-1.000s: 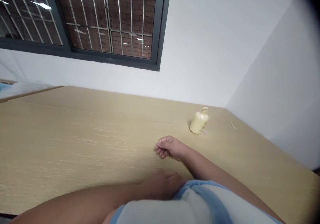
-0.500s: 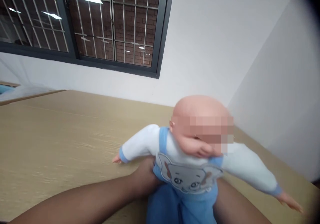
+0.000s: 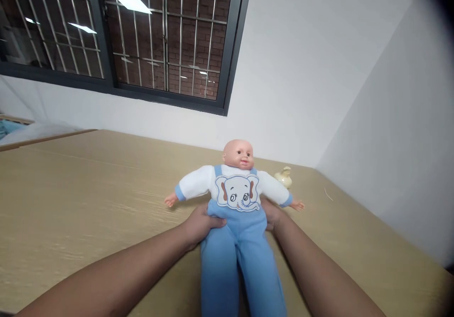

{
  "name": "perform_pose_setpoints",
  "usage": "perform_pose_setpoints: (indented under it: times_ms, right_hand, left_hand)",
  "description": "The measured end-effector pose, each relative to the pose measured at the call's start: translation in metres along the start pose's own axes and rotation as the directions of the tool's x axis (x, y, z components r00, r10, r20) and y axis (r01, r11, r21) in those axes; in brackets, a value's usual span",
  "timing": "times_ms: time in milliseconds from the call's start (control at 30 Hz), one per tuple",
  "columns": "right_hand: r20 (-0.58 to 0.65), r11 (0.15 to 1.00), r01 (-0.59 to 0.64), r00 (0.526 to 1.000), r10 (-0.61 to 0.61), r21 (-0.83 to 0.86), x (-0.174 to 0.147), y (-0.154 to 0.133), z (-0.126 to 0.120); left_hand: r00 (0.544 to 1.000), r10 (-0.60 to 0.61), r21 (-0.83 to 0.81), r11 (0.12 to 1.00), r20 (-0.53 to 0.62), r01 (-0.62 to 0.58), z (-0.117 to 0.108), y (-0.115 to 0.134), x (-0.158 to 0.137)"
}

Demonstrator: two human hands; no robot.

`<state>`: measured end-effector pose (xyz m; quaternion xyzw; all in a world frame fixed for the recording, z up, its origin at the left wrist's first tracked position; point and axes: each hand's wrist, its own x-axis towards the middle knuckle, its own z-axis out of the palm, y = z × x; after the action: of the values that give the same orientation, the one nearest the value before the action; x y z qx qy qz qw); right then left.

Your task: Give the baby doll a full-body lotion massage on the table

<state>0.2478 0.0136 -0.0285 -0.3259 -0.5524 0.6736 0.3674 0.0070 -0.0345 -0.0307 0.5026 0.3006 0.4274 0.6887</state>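
Observation:
A baby doll (image 3: pixel 236 232) in a white top and blue dungarees with an elephant patch faces me, its legs stretched toward the bottom edge of the head view. Round its waist on the left side is my left hand (image 3: pixel 205 223), thumb across the front of the dungarees. My right hand (image 3: pixel 271 214) grips the other side of the waist; its fingers are mostly hidden behind the doll. The doll's arms spread out to both sides above my hands.
Beneath is a wood-toned tabletop (image 3: pixel 88 189). A small cream-coloured ornament (image 3: pixel 284 177) stands behind the doll's arm, and a thin pale strip (image 3: pixel 328 194) lies farther right. White walls and a barred window (image 3: pixel 166 38) rise behind. Clear plastic and something blue (image 3: pixel 12 128) show at far left.
The doll has moved away from me and leans back, so its head looks smaller and farther off. Both hands went with it. The cream ornament has come into view.

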Motion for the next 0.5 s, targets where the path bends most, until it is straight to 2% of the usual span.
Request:
perform_pose_setpoints:
  times_ms: [133, 267, 367, 500]
  right_hand:
    - [0.107, 0.991, 0.011, 0.994, -0.025, 0.134, -0.002, 0.006, -0.008]
    - [0.180, 0.970, -0.001, 0.983, -0.044, 0.242, 0.000, 0.007, -0.014]
    - [0.186, 0.969, -0.059, 0.982, 0.014, 0.239, 0.000, 0.007, -0.012]
    - [0.129, 0.986, -0.065, 0.991, 0.045, 0.151, -0.003, 0.001, 0.004]
  left_hand:
    - [1.000, -0.026, 0.082, 0.996, -0.005, 0.026, -0.006, 0.006, 0.001]
    - [0.989, 0.033, 0.270, 0.963, -0.145, 0.007, -0.014, 0.014, 0.003]
    - [0.981, 0.052, 0.331, 0.944, -0.185, 0.012, -0.019, 0.018, 0.003]
    - [0.985, 0.019, 0.278, 0.960, -0.171, 0.030, -0.020, 0.018, 0.003]
